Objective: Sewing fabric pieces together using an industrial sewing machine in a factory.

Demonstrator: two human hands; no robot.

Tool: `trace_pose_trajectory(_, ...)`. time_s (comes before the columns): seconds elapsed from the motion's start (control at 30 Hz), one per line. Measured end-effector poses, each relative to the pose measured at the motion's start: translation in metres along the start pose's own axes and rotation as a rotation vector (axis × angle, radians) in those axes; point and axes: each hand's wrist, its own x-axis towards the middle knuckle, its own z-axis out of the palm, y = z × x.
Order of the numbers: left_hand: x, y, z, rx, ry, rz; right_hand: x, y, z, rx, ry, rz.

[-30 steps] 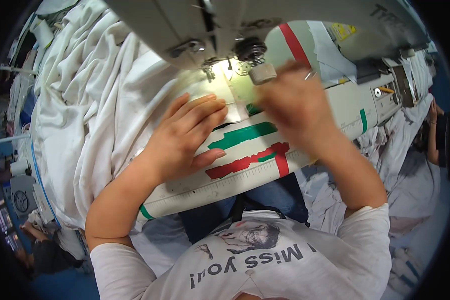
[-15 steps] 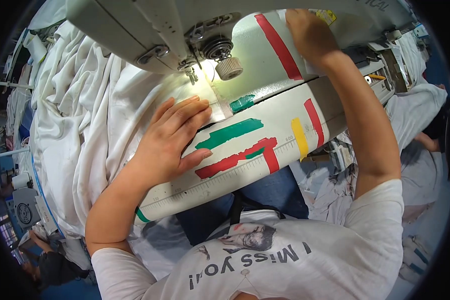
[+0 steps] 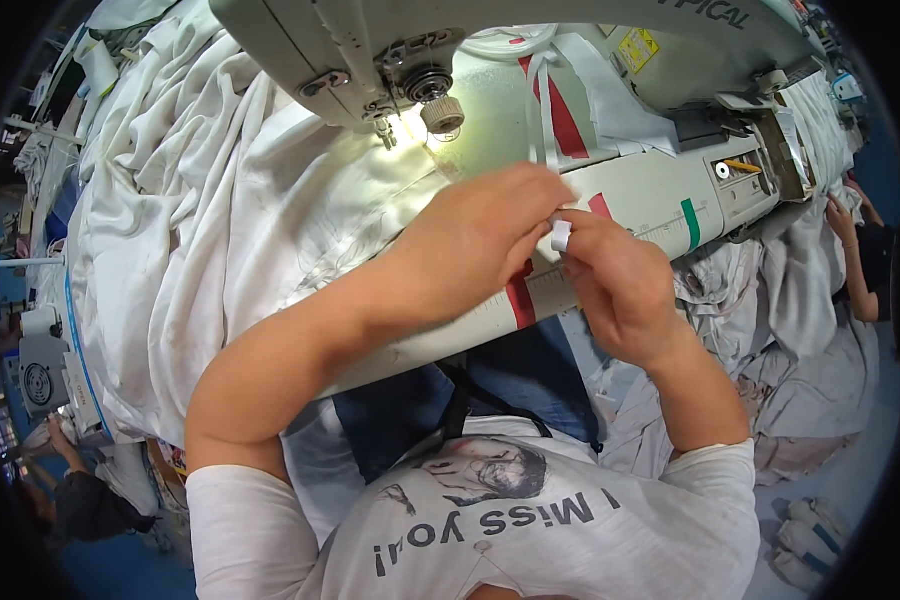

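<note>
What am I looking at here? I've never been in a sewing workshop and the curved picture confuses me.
The picture comes from a wide camera worn on a person's head, looking down, so straight edges bend. The two bare arms rising from the bottom are that person's own. The left hand and right hand meet in front of the body and pinch a small white tab between the fingertips. Above them is a sewing machine with a lit needle area. A big heap of white fabric lies across the table on the left. The table carries red and green tape marks. Another person's hand shows at the far right.
</note>
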Motion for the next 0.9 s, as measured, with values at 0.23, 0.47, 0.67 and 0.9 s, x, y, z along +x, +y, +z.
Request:
trace_pose_trajectory(0.23, -0.002, -0.006, 0.007, 0.075, 0.01, 0.018, 0.012, 0.026, -0.016, 0.14, 0.103, 0.458)
trace_pose_trajectory(0.47, -0.04, 0.023, -0.008, 0.063, -0.026, 0.054, 0.036, 0.121, -0.028, -0.59, 0.271, 0.249)
trace_pose_trajectory(0.67, -0.106, 0.025, -0.056, 0.054, 0.226, -0.276, 0.036, 0.142, -0.024, -0.88, 0.053, 0.343)
trace_pose_trajectory(0.9, -0.144, 0.032, -0.085, -0.258, 0.499, -0.541, 0.051, 0.084, 0.009, -0.8, 0.137, 0.194)
